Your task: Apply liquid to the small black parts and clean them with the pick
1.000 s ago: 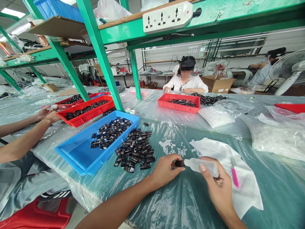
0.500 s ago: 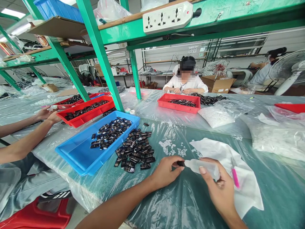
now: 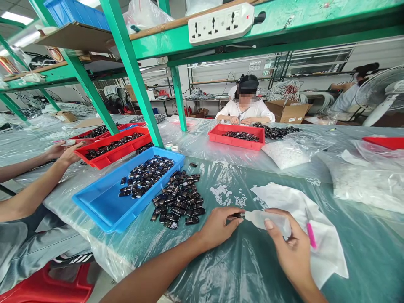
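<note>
Between the thumb and fingers of my left hand (image 3: pixel 221 226) is a small black plastic piece (image 3: pixel 237 215), mostly hidden by the fingers. My right hand (image 3: pixel 292 248) is closed around a translucent squeeze bottle (image 3: pixel 268 221), tipped sideways with its nozzle pointing left at the black piece. Whether the nozzle touches the piece I cannot tell. To the left of my left hand lies a heap of similar black pieces (image 3: pixel 179 198). Small white parts (image 3: pixel 221 194) are scattered just beyond my hands.
A blue tray (image 3: pixel 91 202) of black pieces stands left of the heap. Under my right hand lies a white cloth (image 3: pixel 330 256) with a pink-handled tool (image 3: pixel 311 235) on it. Bags of white parts (image 3: pixel 369 185) sit at right. Co-workers sit opposite and at left; a green post (image 3: pixel 132 75) rises behind the tray.
The black piece in my left hand has turned slightly and shows less between the fingers. The bottle stays almost in place at it.
</note>
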### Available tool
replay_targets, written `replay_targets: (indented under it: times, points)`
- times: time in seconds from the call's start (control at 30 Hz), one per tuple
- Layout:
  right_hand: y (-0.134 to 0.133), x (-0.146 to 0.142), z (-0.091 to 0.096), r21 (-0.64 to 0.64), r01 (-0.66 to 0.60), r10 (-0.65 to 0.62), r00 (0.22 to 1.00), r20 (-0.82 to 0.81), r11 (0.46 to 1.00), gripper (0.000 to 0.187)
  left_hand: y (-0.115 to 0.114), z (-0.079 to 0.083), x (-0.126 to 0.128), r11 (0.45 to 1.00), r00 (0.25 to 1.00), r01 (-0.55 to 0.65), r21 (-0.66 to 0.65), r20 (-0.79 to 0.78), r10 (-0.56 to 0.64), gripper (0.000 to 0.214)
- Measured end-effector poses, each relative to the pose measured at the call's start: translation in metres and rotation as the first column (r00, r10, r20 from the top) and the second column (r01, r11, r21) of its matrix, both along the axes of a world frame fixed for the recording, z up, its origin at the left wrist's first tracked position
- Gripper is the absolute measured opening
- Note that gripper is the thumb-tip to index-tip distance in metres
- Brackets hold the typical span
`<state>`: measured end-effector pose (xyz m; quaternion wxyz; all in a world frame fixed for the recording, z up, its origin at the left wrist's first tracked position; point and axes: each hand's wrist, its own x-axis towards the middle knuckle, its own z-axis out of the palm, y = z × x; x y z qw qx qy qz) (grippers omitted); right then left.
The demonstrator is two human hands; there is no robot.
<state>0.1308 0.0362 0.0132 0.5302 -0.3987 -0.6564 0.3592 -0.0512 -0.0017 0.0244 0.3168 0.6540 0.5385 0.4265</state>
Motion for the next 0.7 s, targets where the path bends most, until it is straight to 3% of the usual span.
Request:
replay_targets:
  times: [0.23,0.5,0.7]
  points:
    - [-0.0001,-0.0029,0.0019,-0.165,-0.033,0.029,0.999,-0.031,0.986,0.035,0.0025,-0.0043,-0.0018,0.999,0.999,-0.035,0.02,-0.023,0.036,0.024]
    - [-0.0019,-0.0037,0.0023,-0.184,0.016,-0.017,1.0,-0.005,0.983,0.04,0.0032,-0.0018,-0.0015,0.996,0.997,-0.076,0.046,0.016,0.075,0.022]
    - [-0.0021,-0.0037,0.0033,-0.198,-0.023,0.021,1.0,-0.01,0.98,0.039,0.0037,-0.0013,-0.0017,0.998,0.998,-0.055,0.029,0.001,0.055,0.02]
